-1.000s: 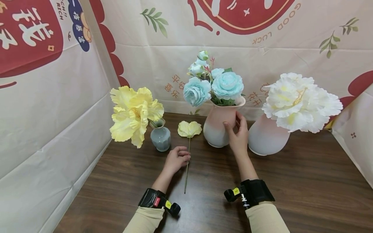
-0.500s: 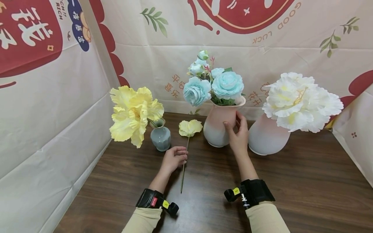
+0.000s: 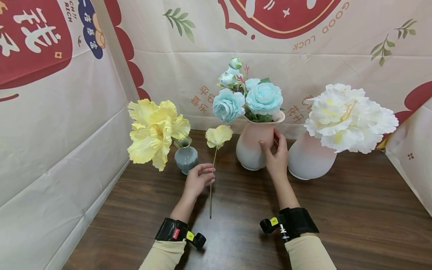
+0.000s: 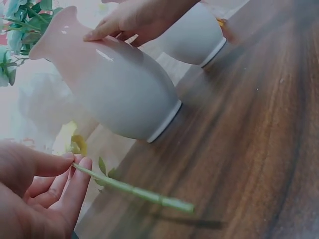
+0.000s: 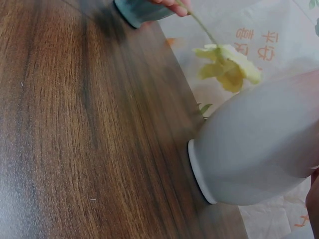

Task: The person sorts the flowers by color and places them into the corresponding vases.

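Observation:
My left hand [image 3: 198, 180] pinches the thin green stem [image 4: 134, 190] of a small yellow flower [image 3: 218, 136] between thumb and fingers. In the left wrist view the stem's cut end hangs above the table, casting a shadow. My right hand [image 3: 277, 157] grips the right side of a pink-and-white vase [image 3: 251, 144], which stands upright on the table. Light blue flowers [image 3: 264, 98] fill that vase. Only the vase's lower body [image 5: 249, 144] shows in the right wrist view, where the right hand is mostly hidden at the edge.
Left of the left hand stands a small grey-blue vase [image 3: 186, 159] with a large yellow flower [image 3: 156, 131]. A second pink-and-white vase [image 3: 310, 159] with a big white flower [image 3: 349, 116] is at the right. Printed cloth [image 3: 209, 67] hangs behind the wooden table [image 3: 236, 221].
The left hand has lifted the yellow flower off the table and shifted it slightly left and up, its stem now tilted. The right hand stays on the vase.

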`<state>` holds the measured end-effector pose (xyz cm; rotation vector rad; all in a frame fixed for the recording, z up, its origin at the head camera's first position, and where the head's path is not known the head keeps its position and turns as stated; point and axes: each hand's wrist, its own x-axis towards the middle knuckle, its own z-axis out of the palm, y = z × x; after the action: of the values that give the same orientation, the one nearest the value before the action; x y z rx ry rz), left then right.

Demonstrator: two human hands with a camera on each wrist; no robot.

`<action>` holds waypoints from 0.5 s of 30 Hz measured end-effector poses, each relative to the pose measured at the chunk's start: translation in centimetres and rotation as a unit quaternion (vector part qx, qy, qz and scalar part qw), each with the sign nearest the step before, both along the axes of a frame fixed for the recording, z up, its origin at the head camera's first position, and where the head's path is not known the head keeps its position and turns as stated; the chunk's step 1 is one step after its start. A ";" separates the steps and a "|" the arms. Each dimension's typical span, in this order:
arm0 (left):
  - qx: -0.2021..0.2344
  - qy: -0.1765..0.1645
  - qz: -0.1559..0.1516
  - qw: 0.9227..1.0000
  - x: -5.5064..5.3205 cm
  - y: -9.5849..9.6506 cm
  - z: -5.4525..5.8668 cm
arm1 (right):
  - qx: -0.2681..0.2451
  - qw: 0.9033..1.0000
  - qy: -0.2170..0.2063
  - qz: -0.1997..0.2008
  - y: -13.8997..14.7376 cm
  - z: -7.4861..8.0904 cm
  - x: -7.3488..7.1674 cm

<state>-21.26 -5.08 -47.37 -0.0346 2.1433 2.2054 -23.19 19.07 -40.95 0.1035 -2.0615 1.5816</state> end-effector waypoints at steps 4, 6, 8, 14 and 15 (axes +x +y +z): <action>0.016 0.013 0.008 1.000 0.0 0.0 0.6 | -0.002 1.000 0.000 0.000 0.0 0.0 0.0; 0.027 0.021 0.012 0.999 0.0 0.1 0.9 | -0.002 1.000 0.000 0.000 0.0 -0.1 0.0; 0.035 0.028 0.015 0.999 0.0 0.1 1.2 | -0.001 1.000 0.000 -0.001 0.0 -0.1 -0.1; 0.049 0.055 0.028 0.997 0.1 0.1 2.2 | 0.009 1.000 -0.002 -0.008 0.0 -0.1 -0.2; 0.049 0.060 0.031 0.997 0.1 0.1 2.4 | 0.010 1.000 -0.002 -0.009 0.0 -0.1 -0.2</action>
<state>-21.17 -4.99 -44.99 0.0380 2.1169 2.4034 -23.36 19.06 -41.10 0.0886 -2.0761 1.5515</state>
